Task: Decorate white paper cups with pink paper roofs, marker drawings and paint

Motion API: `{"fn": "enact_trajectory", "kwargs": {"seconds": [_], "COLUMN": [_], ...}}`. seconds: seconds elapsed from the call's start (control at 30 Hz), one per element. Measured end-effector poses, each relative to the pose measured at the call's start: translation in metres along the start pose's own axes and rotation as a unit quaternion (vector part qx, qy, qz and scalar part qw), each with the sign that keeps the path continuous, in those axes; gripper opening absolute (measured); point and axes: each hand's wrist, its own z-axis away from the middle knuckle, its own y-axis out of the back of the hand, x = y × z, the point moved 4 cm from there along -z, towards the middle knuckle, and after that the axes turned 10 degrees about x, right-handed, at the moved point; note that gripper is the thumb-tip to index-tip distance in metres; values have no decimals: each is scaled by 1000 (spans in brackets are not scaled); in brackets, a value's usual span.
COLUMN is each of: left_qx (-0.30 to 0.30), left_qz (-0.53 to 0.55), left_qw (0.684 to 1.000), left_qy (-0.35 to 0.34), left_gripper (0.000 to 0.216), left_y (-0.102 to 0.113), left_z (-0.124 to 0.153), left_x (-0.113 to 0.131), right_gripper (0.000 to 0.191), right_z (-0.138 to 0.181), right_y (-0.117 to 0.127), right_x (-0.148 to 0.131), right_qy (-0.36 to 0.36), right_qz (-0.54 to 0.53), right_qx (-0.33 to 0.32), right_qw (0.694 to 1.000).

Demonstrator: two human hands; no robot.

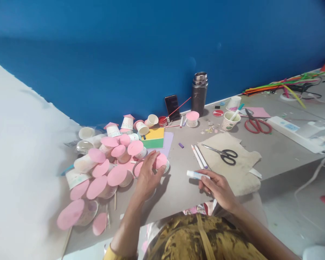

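Observation:
My left hand is at a small paper cup topped with a pink paper disc, its thumb and fingers curved around the near and left sides. My right hand holds a white glue stick between thumb and fingers, its end pointing left. To the left of my left hand lies a pile of paper cups with pink discs, many tipped on their sides. Black-handled scissors rest on a beige cloth beyond my right hand.
Two markers and a purple cap lie mid-table. Along the blue wall stand a phone, a dark flask and a disc-topped cup. Rightward are a cup holding a marker, red scissors and a power strip.

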Motion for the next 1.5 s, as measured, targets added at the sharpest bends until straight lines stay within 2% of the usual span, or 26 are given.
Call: {"fn": "enact_trajectory", "kwargs": {"seconds": [0.4, 0.5, 0.57, 0.7, 0.83, 0.93, 1.07, 1.33, 1.5], "left_qx": [38, 32, 27, 11, -15, -28, 2, 36, 56], "left_qz": [29, 33, 20, -26, -46, -48, -52, -76, -84], "left_qw": [998, 998, 999, 999, 990, 988, 987, 971, 970], "left_qy": [40, 48, 43, -39, -130, -141, -150, -222, -223], "left_gripper": [43, 47, 57, 81, 69, 64, 58, 53, 46], "left_y": [0, -3, -3, 3, 14, 20, 24, 13, 10], "left_z": [1, 5, 7, 8, 7, 6, 6, 6, 9], "left_x": [0, -3, -7, -13, -17, -19, -18, -21, -20], "right_gripper": [51, 51, 51, 53, 57, 57, 54, 54, 52], "right_z": [0, 1, 1, 0, 0, 0, 1, 1, 2], "right_y": [-1, -1, -1, 1, 2, 2, 2, 3, 3], "right_x": [0, 0, 2, 6, 6, 5, 5, 5, 4], "right_qy": [4, 6, 3, -8, -3, -3, 2, 8, 11], "right_qz": [7, 6, 5, 13, 26, 27, 30, 40, 42], "right_qx": [-3, -4, -3, 6, 11, 15, 17, 13, 6], "right_qw": [1000, 1000, 1000, 1000, 1000, 1000, 999, 999, 999]}}
